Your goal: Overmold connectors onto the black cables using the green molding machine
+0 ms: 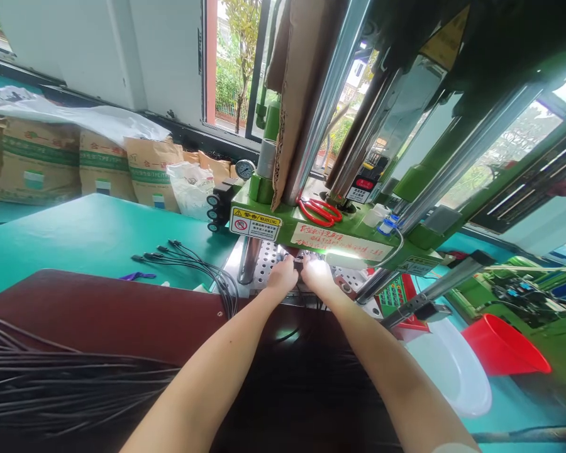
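Head view: plug, small, black, on perforated plate under green press. Left hand: fingers curled tight, gripping the plug's left end. Right hand: washed out by glare, touching the plug's right end; grip cannot be told. Plug sits between both hands' fingertips. Cables lie to the left.

A yellow label on the green press reads "WARNING" — other print is too small.

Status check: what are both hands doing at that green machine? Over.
Left hand, right hand together on a small black part over the perforated plate. Loose cables lie leftward, apart from the hands.
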A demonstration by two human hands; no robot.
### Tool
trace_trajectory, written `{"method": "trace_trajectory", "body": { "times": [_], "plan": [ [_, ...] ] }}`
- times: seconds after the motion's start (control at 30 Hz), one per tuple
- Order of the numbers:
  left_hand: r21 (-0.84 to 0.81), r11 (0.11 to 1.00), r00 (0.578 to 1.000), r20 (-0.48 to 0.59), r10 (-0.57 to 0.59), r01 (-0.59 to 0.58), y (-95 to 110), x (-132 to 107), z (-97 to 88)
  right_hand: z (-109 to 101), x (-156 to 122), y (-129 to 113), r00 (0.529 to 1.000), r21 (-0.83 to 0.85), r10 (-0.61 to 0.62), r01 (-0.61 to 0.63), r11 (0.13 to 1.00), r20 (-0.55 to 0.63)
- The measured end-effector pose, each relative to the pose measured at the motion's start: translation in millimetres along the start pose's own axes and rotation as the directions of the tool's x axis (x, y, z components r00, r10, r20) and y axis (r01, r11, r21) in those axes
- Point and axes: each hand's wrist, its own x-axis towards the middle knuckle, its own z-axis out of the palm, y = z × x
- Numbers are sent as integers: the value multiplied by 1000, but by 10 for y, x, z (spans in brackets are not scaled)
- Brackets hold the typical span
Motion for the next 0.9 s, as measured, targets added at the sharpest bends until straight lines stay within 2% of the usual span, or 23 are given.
{"method": "trace_trajectory", "body": {
  "times": [0.17, 0.53, 0.9],
  "plan": [
    [-9, 1000, 1000, 7, -6, 7, -1, 9, 2, -1, -17, -16, 1000, 1, -16, 16, 1000, 16],
    [-2, 1000, 1000, 21, -3, 3, 15, -1, -22, -19, -10, -48, 999, 8, 50, -50, 999, -3],
    [-9, 1000, 1000, 24, -7, 7, 9, 7, -9, -61, 32, -99, 996, 38, 72, -74, 997, 51]
  ]
}}
